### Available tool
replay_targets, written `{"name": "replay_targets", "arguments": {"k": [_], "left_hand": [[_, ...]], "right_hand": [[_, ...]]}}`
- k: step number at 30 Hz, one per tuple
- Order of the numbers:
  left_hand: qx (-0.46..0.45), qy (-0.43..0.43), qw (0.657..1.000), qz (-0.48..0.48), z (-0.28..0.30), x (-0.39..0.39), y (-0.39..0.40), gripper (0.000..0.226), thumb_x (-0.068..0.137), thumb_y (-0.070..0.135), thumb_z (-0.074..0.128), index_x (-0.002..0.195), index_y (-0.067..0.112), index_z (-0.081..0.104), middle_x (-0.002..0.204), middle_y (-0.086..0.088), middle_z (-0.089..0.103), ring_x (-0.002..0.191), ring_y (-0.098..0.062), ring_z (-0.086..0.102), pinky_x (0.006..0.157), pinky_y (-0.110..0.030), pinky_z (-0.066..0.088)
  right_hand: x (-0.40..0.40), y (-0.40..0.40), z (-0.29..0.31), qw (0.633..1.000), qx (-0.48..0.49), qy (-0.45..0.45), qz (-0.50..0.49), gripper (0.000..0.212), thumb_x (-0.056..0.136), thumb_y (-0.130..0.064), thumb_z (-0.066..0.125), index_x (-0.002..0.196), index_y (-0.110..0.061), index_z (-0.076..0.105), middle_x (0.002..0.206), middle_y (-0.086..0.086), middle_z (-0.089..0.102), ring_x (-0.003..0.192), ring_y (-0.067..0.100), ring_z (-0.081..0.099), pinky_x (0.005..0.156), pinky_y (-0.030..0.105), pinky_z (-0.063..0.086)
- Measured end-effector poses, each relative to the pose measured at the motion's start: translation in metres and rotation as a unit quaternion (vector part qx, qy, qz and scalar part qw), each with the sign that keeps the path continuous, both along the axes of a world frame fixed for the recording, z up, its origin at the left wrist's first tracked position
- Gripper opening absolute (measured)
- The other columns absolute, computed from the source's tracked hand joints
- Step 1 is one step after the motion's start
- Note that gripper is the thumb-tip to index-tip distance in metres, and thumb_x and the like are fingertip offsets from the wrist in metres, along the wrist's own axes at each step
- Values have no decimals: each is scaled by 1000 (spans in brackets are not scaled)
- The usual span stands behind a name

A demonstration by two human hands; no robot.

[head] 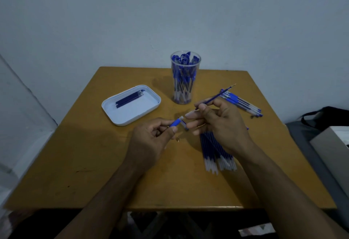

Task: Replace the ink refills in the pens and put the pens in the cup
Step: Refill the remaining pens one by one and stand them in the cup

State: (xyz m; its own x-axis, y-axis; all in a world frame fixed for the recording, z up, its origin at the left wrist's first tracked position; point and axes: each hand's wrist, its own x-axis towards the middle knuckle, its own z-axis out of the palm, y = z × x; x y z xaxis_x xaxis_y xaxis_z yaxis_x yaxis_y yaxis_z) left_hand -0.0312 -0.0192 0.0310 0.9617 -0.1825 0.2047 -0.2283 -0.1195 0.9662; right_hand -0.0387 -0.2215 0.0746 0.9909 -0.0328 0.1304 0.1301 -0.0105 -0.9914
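Your left hand (151,134) has its fingers pinched on a blue and clear plastic pen barrel (177,121) over the brown wooden table (94,163). Your right hand (221,123) pinches a thin blue ink refill (217,96). The clear plastic cup (184,80) full of blue pens stands behind your hands.

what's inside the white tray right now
A few dark blue ink refills lie side by side in the white tray, toward its far left side. Nothing covers it, and the rest of its floor shows bare.
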Motion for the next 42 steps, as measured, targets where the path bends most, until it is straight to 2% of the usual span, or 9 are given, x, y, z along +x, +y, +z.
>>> {"name": "replay_targets", "arguments": {"k": [15,19,24,29,32,35,37,39,42], "left_hand": [[24,-21,999,-20,-2,-3,-2,18,93,15,72,104,29,73,82,2,75,62,-6,64,56,-21,51],[29,-37,999,-27,-3,-3,-1,20,93,15,71,107,30,73,82,4,75,61,-7,63,56,-22,52],[19,-27,999,-18,-5,-1,-1,19,93,16,71,105,30,73,82,1,75,61,-8,62,56,-22,52],[24,-26,999,-21,-6,-1,-1,19,94,17,71,106,30,73,82,2,75,63,-7,65,57,-22,52],[-7,-4,1000,9,-5,0,-1,14,94,18,70,107,24,73,80,-1,75,59,-5,62,55,-20,50],[-27,11,998,54,-7,5,0,13,97,22,67,109,19,72,82,-3,75,56,-11,60,54,-21,50],[-29,17,996,77,-9,8,2,19,98,25,65,112,14,71,82,-3,75,56,-13,60,54,-21,49],[-29,21,996,85,-10,9,3,21,99,25,64,114,11,70,82,-3,75,56,-13,60,53,-21,48],[-34,16,996,83,-10,9,2,19,99,22,65,113,11,70,81,-4,75,56,-14,59,54,-20,48]], "right_hand": [[-3,0,-4,999,-14,22,25,18,104,-12,53,107,4,62,92,18,75,81,36,73,64,47,61],[-5,2,-1,996,-10,63,65,22,98,-15,62,108,3,69,93,17,74,75,29,69,56,39,60],[-2,2,-1,997,42,67,10,26,98,-19,62,102,7,61,90,20,72,62,24,64,45,33,53],[-3,4,-3,991,-54,110,60,18,92,-21,73,98,-5,77,91,18,73,58,23,60,39,29,45],[-3,7,-5,982,-157,101,11,18,95,-31,69,104,-18,77,85,5,75,53,13,61,41,26,45],[-1,14,-9,910,-413,30,0,20,99,-28,64,116,-24,74,99,-7,74,72,-2,61,66,13,45],[0,24,-14,851,-523,2,39,27,99,-26,62,125,-23,70,116,-4,70,98,4,60,85,19,48],[0,33,-18,820,-570,0,53,25,99,-27,62,122,-24,69,114,-2,63,100,13,58,88,31,53],[-1,38,-20,807,-587,-20,59,19,98,-29,62,115,-25,69,109,-3,56,94,13,56,82,33,54]]}}
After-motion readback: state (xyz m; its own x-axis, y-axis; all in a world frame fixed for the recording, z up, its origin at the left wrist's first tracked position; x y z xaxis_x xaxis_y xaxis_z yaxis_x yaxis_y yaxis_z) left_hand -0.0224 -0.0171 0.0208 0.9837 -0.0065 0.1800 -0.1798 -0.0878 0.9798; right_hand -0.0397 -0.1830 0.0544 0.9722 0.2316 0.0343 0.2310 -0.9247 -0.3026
